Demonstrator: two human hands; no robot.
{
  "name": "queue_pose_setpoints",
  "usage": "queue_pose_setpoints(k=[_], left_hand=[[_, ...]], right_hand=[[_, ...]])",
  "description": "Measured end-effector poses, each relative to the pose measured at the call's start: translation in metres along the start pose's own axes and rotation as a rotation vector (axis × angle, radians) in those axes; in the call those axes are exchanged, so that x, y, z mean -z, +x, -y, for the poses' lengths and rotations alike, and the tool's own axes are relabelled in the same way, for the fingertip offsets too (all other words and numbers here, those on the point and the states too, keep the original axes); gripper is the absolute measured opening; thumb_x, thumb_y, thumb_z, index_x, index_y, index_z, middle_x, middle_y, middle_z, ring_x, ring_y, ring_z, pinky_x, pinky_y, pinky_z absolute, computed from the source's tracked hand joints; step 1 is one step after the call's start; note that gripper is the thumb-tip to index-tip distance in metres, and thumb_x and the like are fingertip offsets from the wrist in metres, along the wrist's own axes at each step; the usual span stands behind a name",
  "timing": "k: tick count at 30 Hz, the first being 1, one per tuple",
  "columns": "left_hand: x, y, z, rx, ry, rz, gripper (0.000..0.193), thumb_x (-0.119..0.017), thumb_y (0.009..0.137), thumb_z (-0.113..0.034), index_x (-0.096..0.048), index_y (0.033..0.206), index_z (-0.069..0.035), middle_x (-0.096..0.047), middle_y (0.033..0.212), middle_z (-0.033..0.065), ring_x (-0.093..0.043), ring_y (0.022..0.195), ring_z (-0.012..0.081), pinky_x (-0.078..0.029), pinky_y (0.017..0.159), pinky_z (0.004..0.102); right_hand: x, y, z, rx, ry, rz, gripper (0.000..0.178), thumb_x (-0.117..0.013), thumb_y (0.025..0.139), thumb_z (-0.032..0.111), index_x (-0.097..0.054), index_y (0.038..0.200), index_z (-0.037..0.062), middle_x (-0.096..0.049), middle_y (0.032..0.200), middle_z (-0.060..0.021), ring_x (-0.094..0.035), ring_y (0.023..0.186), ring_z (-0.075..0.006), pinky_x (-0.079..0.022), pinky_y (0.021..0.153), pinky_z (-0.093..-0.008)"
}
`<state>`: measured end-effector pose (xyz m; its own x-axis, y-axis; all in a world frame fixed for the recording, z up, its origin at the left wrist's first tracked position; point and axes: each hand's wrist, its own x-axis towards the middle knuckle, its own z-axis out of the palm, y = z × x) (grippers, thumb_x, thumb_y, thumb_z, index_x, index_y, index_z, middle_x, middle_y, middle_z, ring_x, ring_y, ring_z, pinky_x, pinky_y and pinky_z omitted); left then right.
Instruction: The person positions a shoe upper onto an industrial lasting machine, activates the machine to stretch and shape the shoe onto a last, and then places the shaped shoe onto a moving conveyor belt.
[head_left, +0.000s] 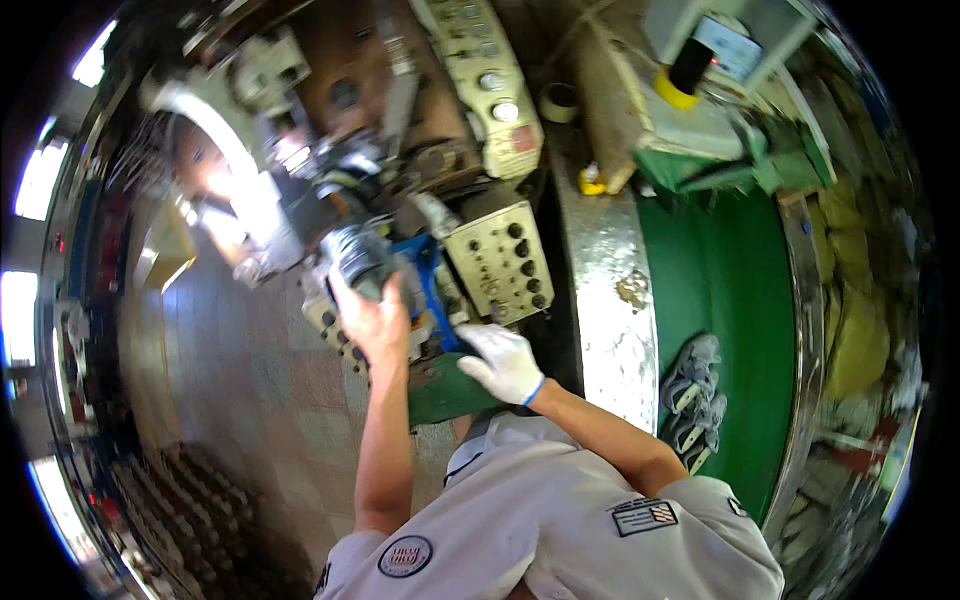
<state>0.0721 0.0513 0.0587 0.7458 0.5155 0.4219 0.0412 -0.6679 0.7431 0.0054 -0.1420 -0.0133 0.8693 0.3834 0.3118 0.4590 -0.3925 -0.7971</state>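
Observation:
My bare left hand (pixel 378 318) is closed round the lower end of a grey, dark-ended rounded piece (pixel 355 252), its thumb on one side and fingers on the other. Blur hides what kind of piece it is. The piece sits up against the working head of a machine (pixel 350 185). My right hand (pixel 503 362), in a white glove with a blue cuff edge, is open, thumb apart from the fingers. Its fingertips are close to the lower end of a blue metal bracket (pixel 430 290); whether they touch it cannot be made out.
A cream control box with black knobs (pixel 500 262) stands right of the bracket, below a long panel (pixel 485 85). Farther right are a metal ledge (pixel 618 310) and grey shoes (pixel 693 395) on a green surface (pixel 740 290). A bright curved machine arm (pixel 225 150) rises at left.

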Motion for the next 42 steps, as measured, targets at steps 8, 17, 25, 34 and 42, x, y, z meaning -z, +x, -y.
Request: queue_pose_setpoints(k=[8,17,25,34,42], left_hand=[[-0.002,-0.009,0.010,0.024,0.063,-0.001,0.059,-0.080,0.082,-0.019,-0.057,0.135,-0.005,-0.068,0.118,0.0131,-0.065,0.103,0.0275,-0.050,0.094,0.0399],[0.003,-0.009,0.013,0.112,0.146,0.031,0.058,-0.081,0.083,-0.040,-0.068,0.121,0.001,-0.069,0.119,0.0176,-0.065,0.104,0.0327,-0.049,0.093,0.0428],[-0.002,0.006,0.030,0.477,-0.098,0.189,0.042,-0.085,0.072,-0.016,-0.074,0.107,0.004,-0.073,0.107,0.0148,-0.064,0.089,0.0271,-0.052,0.084,0.0407],[0.001,0.004,0.031,0.371,-0.384,0.218,0.044,-0.084,0.071,-0.010,-0.071,0.109,0.007,-0.072,0.106,0.0166,-0.063,0.088,0.0271,-0.053,0.083,0.0401],[0.062,-0.013,-0.016,0.904,-0.934,0.352,0.035,-0.070,0.085,-0.023,-0.067,0.113,-0.001,-0.071,0.108,0.0120,-0.070,0.095,0.0280,-0.057,0.090,0.0404]], right_hand=[[-0.001,0.000,-0.027,0.190,0.123,-0.071,0.050,-0.061,0.092,0.047,-0.066,0.111,0.0011,-0.070,0.098,-0.0184,-0.065,0.091,-0.0385,-0.052,0.082,-0.0469],[0.006,-0.018,-0.028,0.089,0.237,-0.081,0.057,-0.064,0.093,0.047,-0.062,0.121,-0.0021,-0.067,0.115,-0.0231,-0.062,0.107,-0.0419,-0.051,0.094,-0.0476],[0.041,-0.051,-0.037,-0.312,0.292,-0.191,0.052,-0.059,0.096,0.042,-0.061,0.129,0.0009,-0.066,0.121,-0.0220,-0.064,0.110,-0.0382,-0.052,0.096,-0.0431],[0.035,-0.039,-0.027,-0.614,0.469,-0.282,0.049,-0.064,0.096,0.040,-0.064,0.129,0.0033,-0.072,0.113,-0.0177,-0.070,0.106,-0.0262,-0.053,0.093,-0.0346],[0.016,0.018,-0.017,-0.474,1.061,-0.285,0.051,-0.060,0.098,0.048,-0.065,0.121,0.0019,-0.071,0.106,-0.0110,-0.067,0.093,-0.0204,-0.053,0.084,-0.0331]])
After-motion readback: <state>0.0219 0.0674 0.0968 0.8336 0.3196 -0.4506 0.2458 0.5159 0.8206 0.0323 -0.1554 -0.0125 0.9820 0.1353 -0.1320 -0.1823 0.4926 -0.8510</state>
